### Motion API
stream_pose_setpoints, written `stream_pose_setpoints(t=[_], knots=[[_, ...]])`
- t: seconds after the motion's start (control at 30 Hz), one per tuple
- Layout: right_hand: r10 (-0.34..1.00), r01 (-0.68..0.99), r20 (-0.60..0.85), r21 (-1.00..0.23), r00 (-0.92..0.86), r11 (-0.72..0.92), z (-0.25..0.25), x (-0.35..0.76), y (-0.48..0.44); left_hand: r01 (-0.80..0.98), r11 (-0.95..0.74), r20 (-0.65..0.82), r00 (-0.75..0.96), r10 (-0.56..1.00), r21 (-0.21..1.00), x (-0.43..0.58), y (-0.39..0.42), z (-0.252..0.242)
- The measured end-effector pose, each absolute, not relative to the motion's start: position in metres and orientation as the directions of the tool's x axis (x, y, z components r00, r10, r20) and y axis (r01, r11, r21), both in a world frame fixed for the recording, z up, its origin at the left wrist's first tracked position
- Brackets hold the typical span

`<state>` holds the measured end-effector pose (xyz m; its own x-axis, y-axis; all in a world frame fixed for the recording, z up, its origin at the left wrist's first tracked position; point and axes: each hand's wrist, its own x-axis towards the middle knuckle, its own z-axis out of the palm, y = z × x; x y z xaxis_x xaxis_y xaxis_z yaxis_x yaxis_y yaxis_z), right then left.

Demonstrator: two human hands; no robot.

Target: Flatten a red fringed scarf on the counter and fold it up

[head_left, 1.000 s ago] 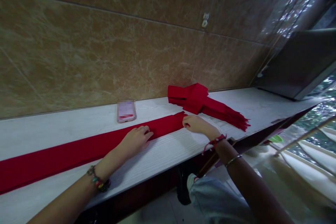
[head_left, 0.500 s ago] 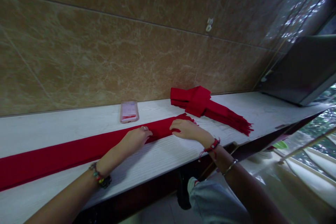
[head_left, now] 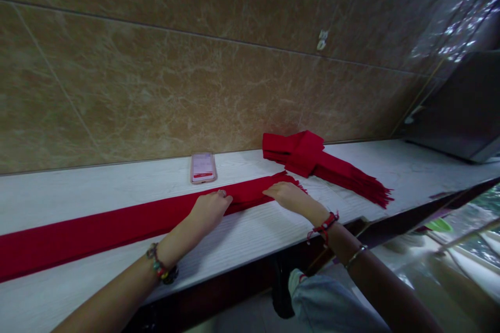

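Note:
A long red scarf (head_left: 128, 222) with a fringed right end lies folded lengthwise along the white countertop, running out of view at the left. Its near edge is pinched by my left hand (head_left: 211, 212), which wears a ring and a beaded bracelet. Closer to the fringe, my right hand (head_left: 289, 196) has its fingers drawn together on the cloth, a red cord bracelet at the wrist. Between the two hands the fabric is slightly raised and creased. Just behind the right hand rests another red scarf (head_left: 300, 153), folded and wrapped over itself, its fringe pointing right.
A phone (head_left: 203, 167) with a lit screen lies behind the long scarf. Brown marbled tiles (head_left: 164, 93) rise along the back of the white countertop (head_left: 238, 237). At the far right stands a dark box-like object (head_left: 461, 109). My leg (head_left: 332, 299) shows below the front edge.
The view has turned a little left, so everything sits farther right. My right hand's fingers have closed in more on the scarf; my left hand keeps its hold.

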<state>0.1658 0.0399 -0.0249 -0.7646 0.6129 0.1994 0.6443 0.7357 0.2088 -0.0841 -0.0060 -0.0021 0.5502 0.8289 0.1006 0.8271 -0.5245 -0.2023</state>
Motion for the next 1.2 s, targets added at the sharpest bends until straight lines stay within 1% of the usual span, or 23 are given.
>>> stream_pose_setpoints(t=[0.17,0.37,0.53,0.6,0.7,0.77,0.83,0.9,0.97,1.07,1.13,1.2], knots=[[0.594,0.636,0.230,0.230,-0.771,0.736,-0.024,0.163,0.035,0.821,-0.527,0.059,0.550,0.833,-0.218,-0.084,-0.008,0.000],[0.576,0.635,0.271,0.263,-0.772,0.727,-0.025,0.159,0.034,0.824,-0.523,0.082,0.550,0.831,-0.220,-0.082,-0.009,0.000],[0.540,0.654,0.420,0.196,-0.729,0.731,-0.029,0.166,0.040,0.826,-0.524,0.129,0.554,0.822,-0.205,-0.082,-0.012,0.006],[0.521,0.645,0.452,0.177,-0.725,0.744,-0.031,0.170,0.041,0.806,-0.556,0.109,0.583,0.805,-0.203,-0.082,-0.013,0.007],[0.508,0.610,0.394,0.197,-0.766,0.767,-0.035,0.174,0.042,0.752,-0.624,0.054,0.647,0.761,-0.210,-0.082,-0.013,0.002],[0.515,0.597,0.340,0.212,-0.787,0.773,-0.038,0.174,0.042,0.738,-0.642,0.051,0.663,0.747,-0.208,-0.083,-0.011,-0.004],[0.527,0.599,0.315,0.208,-0.789,0.773,-0.038,0.175,0.042,0.741,-0.644,0.052,0.663,0.747,-0.192,-0.084,-0.009,-0.008],[0.530,0.603,0.328,0.178,-0.782,0.778,-0.035,0.174,0.041,0.742,-0.649,0.040,0.663,0.748,-0.170,-0.085,-0.007,-0.009],[0.522,0.596,0.376,0.110,-0.766,0.795,-0.030,0.171,0.039,0.741,-0.657,0.045,0.668,0.743,-0.141,-0.086,-0.006,-0.008],[0.531,0.590,0.448,-0.009,-0.720,0.807,-0.024,0.161,0.034,0.751,-0.657,0.129,0.660,0.740,-0.072,-0.086,-0.005,-0.009],[0.559,0.597,0.418,-0.048,-0.716,0.801,-0.023,0.150,0.029,0.778,-0.628,0.148,0.624,0.767,-0.031,-0.086,-0.005,-0.014],[0.594,0.603,0.300,-0.071,-0.747,0.795,-0.025,0.141,0.023,0.814,-0.580,0.079,0.579,0.811,-0.011,-0.087,-0.006,-0.020]])
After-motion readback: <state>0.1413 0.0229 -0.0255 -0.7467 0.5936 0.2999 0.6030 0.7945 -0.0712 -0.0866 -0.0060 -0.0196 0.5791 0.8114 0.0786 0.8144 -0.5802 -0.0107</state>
